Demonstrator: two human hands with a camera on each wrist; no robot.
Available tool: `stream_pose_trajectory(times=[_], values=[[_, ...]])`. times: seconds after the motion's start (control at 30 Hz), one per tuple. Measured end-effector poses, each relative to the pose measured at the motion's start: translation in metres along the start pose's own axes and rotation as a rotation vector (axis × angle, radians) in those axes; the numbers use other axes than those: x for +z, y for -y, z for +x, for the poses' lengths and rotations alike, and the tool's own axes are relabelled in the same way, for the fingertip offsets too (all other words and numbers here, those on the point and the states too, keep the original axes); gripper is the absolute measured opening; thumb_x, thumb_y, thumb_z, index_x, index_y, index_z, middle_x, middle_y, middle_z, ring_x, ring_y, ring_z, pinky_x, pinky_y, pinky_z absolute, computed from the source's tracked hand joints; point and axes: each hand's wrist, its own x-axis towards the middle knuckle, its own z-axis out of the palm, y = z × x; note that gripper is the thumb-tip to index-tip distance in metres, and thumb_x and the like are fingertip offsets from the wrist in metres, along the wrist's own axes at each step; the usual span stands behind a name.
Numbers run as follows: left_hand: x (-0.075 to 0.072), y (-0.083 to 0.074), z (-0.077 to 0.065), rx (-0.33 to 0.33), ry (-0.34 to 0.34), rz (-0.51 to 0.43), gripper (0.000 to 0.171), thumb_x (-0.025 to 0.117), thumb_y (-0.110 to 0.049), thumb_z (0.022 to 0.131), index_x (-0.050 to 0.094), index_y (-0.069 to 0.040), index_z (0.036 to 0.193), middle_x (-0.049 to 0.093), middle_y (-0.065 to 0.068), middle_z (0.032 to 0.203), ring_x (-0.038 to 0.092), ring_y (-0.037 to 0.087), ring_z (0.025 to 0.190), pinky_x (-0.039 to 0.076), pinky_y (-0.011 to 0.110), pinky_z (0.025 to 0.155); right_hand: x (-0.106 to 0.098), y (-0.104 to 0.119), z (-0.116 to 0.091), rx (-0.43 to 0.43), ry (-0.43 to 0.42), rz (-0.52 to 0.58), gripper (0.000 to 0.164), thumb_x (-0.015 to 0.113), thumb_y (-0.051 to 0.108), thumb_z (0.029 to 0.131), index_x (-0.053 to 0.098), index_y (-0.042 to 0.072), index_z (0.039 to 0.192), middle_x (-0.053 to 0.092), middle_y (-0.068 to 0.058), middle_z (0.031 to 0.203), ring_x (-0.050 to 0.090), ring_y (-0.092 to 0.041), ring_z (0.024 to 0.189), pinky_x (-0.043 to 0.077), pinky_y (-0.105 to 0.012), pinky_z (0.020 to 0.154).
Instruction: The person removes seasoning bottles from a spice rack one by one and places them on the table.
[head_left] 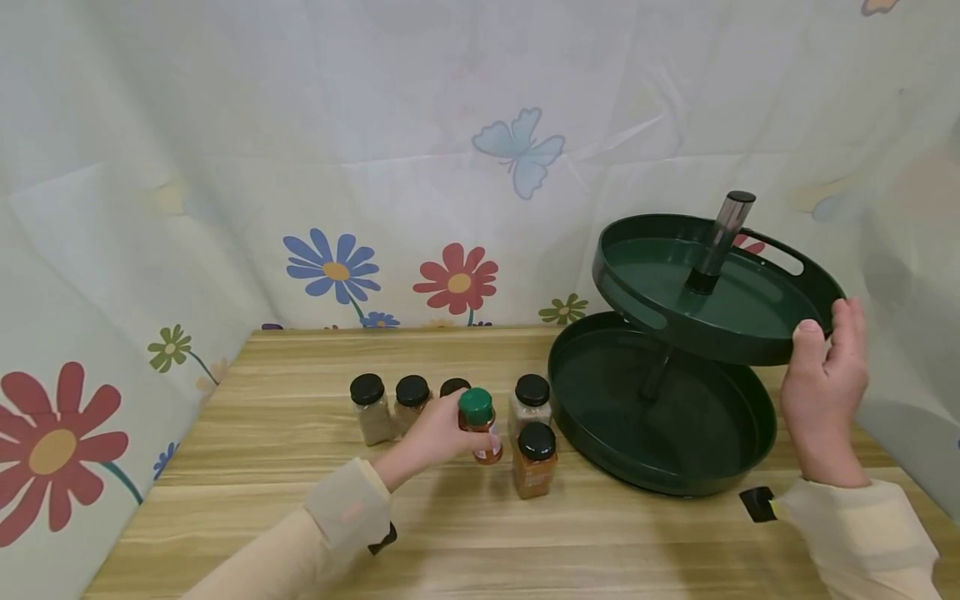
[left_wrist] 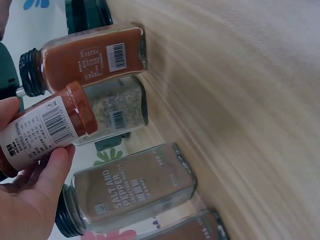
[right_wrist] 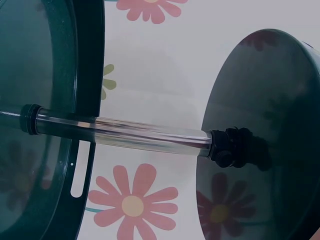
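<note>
My left hand [head_left: 438, 429] grips a small spice jar [head_left: 489, 446] with a green lid and reddish contents. In the left wrist view, that jar [left_wrist: 42, 131] shows a white barcode label, held between thumb and fingers. Close on its right stand a jar of orange-brown spice [head_left: 534, 477] and a jar with pale contents [head_left: 519, 415], both black-lidded. My right hand [head_left: 825, 392] touches the outer right rim of the upper tray [head_left: 660, 329] of a dark green two-tier stand, fingers fairly straight and thumb apart. The right wrist view does not clearly show how the fingers lie.
Left of the held jar stand more black-lidded jars, among them a tan one [head_left: 372, 421] and a brownish one [head_left: 408, 410]. The lower round tray [head_left: 600, 400] sits on the wooden table [head_left: 300, 383]. A metal post [right_wrist: 150, 136] joins the tiers. A floral curtain [head_left: 420, 167] hangs behind.
</note>
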Motion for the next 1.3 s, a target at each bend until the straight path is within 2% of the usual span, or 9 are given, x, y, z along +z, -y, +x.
stream_pose_trajectory(times=[0.27,0.5,0.6,0.87,1.3], values=[[0.003,0.01,-0.002,0.006,0.027,0.027,0.041,0.076,-0.026,0.07,0.053,-0.01,0.1,0.062,0.001,0.09,0.058,0.017,0.084,0.05,0.04,0.076,-0.001,-0.001,0.0,0.005,0.01,-0.006,0.05,0.029,0.022,0.093,0.023,0.011,0.141,0.014,0.003,0.15,0.008,-0.004,0.134,0.006,-0.023,0.109],[0.005,0.02,-0.003,-0.016,0.063,0.063,0.037,0.076,-0.016,0.068,0.055,-0.011,0.098,0.061,0.001,0.087,0.057,0.017,0.083,0.049,0.038,0.074,0.0,-0.001,0.0,-0.003,0.009,-0.007,0.05,0.03,0.022,0.093,0.023,0.011,0.141,0.014,0.002,0.15,0.008,-0.005,0.134,0.006,-0.024,0.109],[0.006,0.023,-0.004,-0.005,0.065,0.081,0.038,0.076,-0.013,0.067,0.055,-0.011,0.099,0.062,0.001,0.088,0.057,0.018,0.084,0.048,0.039,0.074,0.0,-0.001,0.0,-0.001,0.009,-0.007,0.05,0.03,0.022,0.093,0.023,0.011,0.141,0.014,0.002,0.15,0.008,-0.005,0.134,0.006,-0.023,0.109],[0.008,0.025,-0.005,0.014,0.067,0.103,0.039,0.077,-0.012,0.066,0.056,-0.011,0.099,0.062,0.003,0.089,0.057,0.02,0.086,0.048,0.041,0.076,-0.001,0.0,0.0,0.015,0.014,-0.001,0.05,0.029,0.021,0.093,0.022,0.012,0.142,0.013,0.003,0.15,0.007,-0.005,0.134,0.005,-0.023,0.109],[0.012,0.033,-0.008,-0.017,0.082,0.127,0.043,0.078,-0.017,0.066,0.055,-0.009,0.102,0.063,0.004,0.092,0.058,0.023,0.087,0.048,0.043,0.077,0.0,-0.002,0.0,-0.021,-0.01,-0.005,0.049,0.03,0.023,0.094,0.025,0.01,0.141,0.016,0.001,0.15,0.01,-0.006,0.134,0.007,-0.024,0.109]])
